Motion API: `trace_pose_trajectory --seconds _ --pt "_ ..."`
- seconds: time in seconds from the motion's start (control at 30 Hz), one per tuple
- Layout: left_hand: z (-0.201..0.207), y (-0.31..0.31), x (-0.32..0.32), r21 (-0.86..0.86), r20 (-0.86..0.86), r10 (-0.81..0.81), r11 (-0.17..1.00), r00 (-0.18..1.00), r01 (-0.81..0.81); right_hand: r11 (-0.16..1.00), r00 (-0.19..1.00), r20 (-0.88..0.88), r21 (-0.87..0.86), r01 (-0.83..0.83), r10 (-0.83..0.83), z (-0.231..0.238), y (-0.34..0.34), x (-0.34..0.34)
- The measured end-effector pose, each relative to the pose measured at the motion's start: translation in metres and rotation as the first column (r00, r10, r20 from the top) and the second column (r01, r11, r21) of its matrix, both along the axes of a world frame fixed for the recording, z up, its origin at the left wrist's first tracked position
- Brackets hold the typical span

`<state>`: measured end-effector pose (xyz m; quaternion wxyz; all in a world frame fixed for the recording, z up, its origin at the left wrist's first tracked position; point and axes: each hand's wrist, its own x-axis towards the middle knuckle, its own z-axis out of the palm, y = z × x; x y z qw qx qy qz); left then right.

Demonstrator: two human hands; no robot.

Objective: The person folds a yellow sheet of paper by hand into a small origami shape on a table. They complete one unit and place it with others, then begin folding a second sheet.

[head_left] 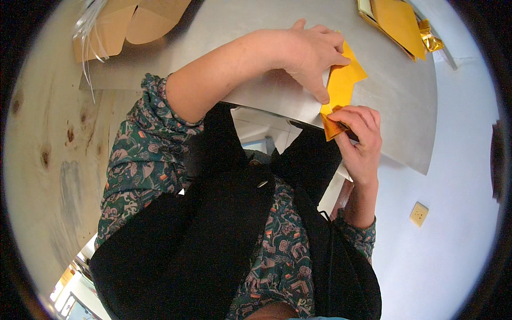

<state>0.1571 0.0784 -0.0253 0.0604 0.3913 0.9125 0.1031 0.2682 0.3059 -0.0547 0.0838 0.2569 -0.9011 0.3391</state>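
A folded sheet of shiny yellow-gold paper [341, 85] lies at the front edge of the grey metal table [256, 90], with its lower end reaching past that edge. My left hand [312, 56] is bent over its left side. The left thumb presses near the paper's narrow lower part, while the curled fingers hold it farther up. At the lower end, my right hand [361, 128] pinches a creased, darker gold flap between thumb and fingers. The right fingertips are partly hidden behind the flap and knuckles.
A stack of yellow-gold paper [397, 24] lies at the far right, beside a crumpled gold foil piece [430, 38]. At the far left stands an open cardboard box [109, 29] with clear plastic strips [90, 32]. A wooden surface [64, 144] is left; a wall outlet [419, 214] is right.
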Motion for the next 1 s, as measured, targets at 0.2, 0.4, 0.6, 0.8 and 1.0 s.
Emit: trace_pose_trajectory --seconds 0.2,0.4,0.6,0.8,1.0 --pt "0.005 -0.003 0.003 -0.035 0.024 0.007 0.999 1.000 -0.006 1.000 1.000 0.016 0.012 0.012 -0.013 0.000 -0.006 0.001" --pt "0.008 -0.002 0.004 -0.063 0.040 0.015 0.998 0.999 -0.013 1.000 1.000 0.000 0.021 -0.007 0.007 0.002 -0.007 -0.001" --pt "0.009 0.002 0.005 -0.114 0.035 0.030 0.993 0.999 -0.026 0.999 0.999 0.026 -0.027 0.034 -0.033 0.000 -0.012 -0.003" --pt "0.008 0.004 0.003 -0.124 0.045 0.024 0.992 0.999 -0.019 0.971 0.969 0.153 -0.114 0.211 -0.193 -0.005 -0.019 -0.008" --pt "-0.003 -0.005 -0.005 0.010 0.024 -0.043 0.999 0.999 0.043 0.931 0.857 0.491 -0.217 0.294 -0.156 0.001 -0.016 -0.026"
